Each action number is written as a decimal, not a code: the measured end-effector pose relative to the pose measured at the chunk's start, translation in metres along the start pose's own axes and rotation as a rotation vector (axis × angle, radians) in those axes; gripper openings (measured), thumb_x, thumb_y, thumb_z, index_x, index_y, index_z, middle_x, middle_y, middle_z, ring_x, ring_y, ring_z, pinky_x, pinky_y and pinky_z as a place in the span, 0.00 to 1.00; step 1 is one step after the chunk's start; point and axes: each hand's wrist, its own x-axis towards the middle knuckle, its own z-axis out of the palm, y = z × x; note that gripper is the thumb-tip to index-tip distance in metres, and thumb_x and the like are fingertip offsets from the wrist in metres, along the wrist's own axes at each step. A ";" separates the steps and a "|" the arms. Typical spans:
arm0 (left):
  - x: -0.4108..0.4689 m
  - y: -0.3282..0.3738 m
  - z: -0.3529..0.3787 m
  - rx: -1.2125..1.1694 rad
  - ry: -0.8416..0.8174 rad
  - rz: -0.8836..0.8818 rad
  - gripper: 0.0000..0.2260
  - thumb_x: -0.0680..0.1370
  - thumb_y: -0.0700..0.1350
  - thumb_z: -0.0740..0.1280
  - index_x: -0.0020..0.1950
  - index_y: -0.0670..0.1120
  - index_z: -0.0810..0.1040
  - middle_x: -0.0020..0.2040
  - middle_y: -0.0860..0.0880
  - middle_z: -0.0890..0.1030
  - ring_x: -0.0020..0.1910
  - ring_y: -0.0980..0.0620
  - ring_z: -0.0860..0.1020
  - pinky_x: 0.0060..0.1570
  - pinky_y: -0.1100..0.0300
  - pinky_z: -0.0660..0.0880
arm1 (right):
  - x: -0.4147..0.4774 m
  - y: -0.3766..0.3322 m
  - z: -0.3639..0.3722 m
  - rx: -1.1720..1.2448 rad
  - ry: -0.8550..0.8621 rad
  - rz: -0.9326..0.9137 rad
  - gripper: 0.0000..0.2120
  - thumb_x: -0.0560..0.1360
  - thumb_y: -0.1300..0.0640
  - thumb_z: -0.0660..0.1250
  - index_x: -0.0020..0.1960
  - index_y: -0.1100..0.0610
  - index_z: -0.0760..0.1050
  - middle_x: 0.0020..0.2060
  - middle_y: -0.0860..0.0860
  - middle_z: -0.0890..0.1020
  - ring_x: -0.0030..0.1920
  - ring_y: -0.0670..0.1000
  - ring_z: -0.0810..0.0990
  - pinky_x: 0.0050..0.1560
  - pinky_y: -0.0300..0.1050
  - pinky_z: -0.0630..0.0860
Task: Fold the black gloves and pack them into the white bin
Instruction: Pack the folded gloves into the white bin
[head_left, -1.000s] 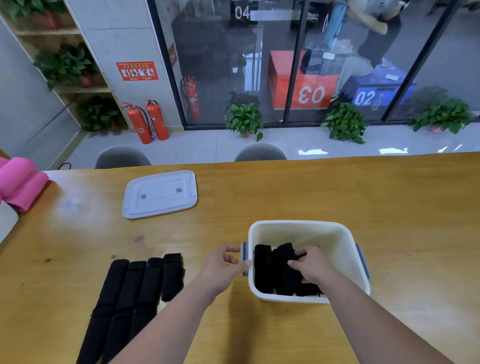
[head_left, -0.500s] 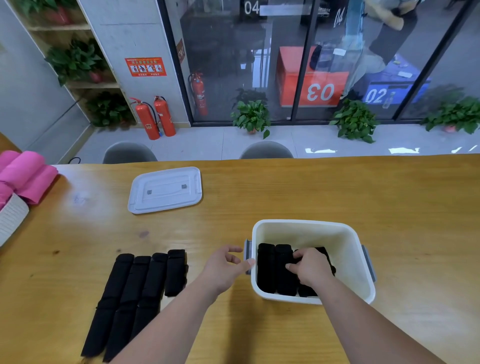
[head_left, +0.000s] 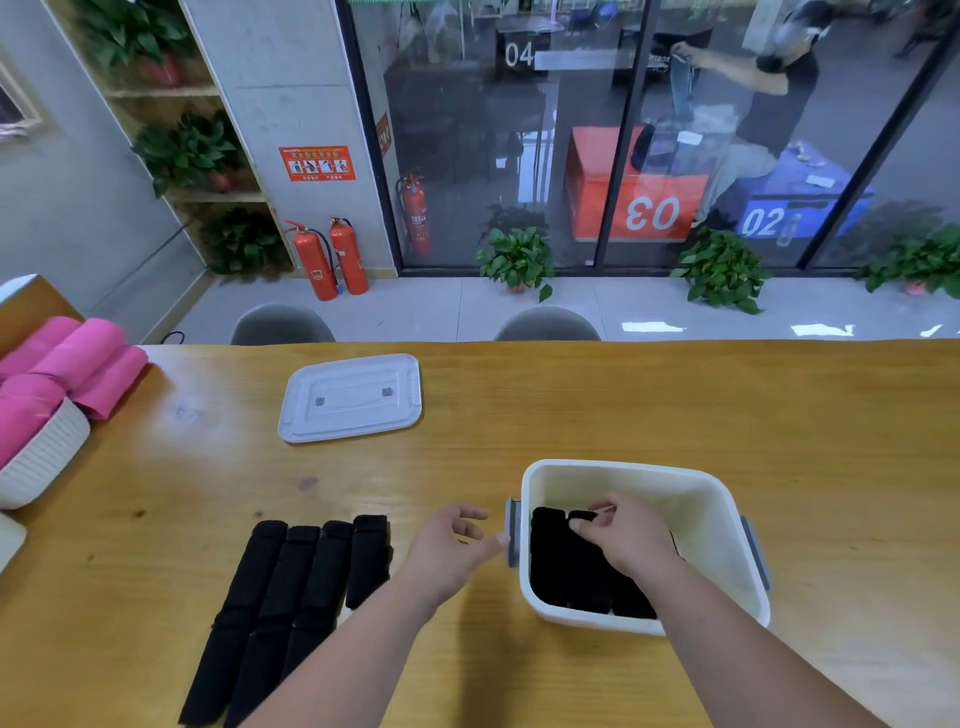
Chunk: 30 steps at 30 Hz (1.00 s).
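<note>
A white bin (head_left: 727, 525) stands on the wooden table at the right, with several folded black gloves (head_left: 563, 571) packed against its left wall. Inside the bin, my right hand (head_left: 626, 535) pinches the top of one folded glove with curled fingers. My left hand (head_left: 452, 545) hovers just left of the bin; its fingers are loosely curled and its thumb touches the grey side handle (head_left: 512, 532). To the left, several black gloves (head_left: 291, 597) lie side by side in a row on the table, one of them shorter.
The bin's white lid (head_left: 350, 397) lies flat farther back on the table. A white basket (head_left: 41, 457) with pink rolled cloths sits at the left edge. Two grey chairs (head_left: 545, 325) stand behind the table's far edge.
My right hand has shifted toward the far end of the gloves in the bin and now pinches one at its top. My left hand has stayed by the bin's handle.
</note>
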 end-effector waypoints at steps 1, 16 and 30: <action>0.000 -0.002 -0.004 -0.003 0.012 -0.004 0.20 0.70 0.62 0.80 0.59 0.61 0.80 0.54 0.52 0.82 0.53 0.51 0.83 0.55 0.51 0.82 | -0.001 -0.006 0.000 0.077 0.001 -0.016 0.17 0.74 0.45 0.79 0.59 0.48 0.80 0.46 0.43 0.84 0.49 0.44 0.82 0.45 0.43 0.75; -0.023 -0.068 -0.071 0.159 0.190 -0.072 0.25 0.75 0.56 0.79 0.70 0.56 0.76 0.66 0.55 0.79 0.61 0.57 0.78 0.58 0.62 0.76 | -0.033 -0.115 0.057 0.405 -0.238 -0.241 0.13 0.74 0.51 0.80 0.57 0.45 0.82 0.45 0.46 0.86 0.42 0.53 0.87 0.45 0.61 0.84; -0.015 -0.104 -0.085 0.476 0.139 -0.060 0.33 0.80 0.56 0.73 0.83 0.49 0.67 0.84 0.53 0.62 0.81 0.49 0.60 0.79 0.53 0.62 | -0.033 -0.119 0.140 0.044 -0.449 -0.224 0.19 0.79 0.42 0.71 0.68 0.43 0.73 0.56 0.45 0.80 0.49 0.50 0.85 0.52 0.55 0.85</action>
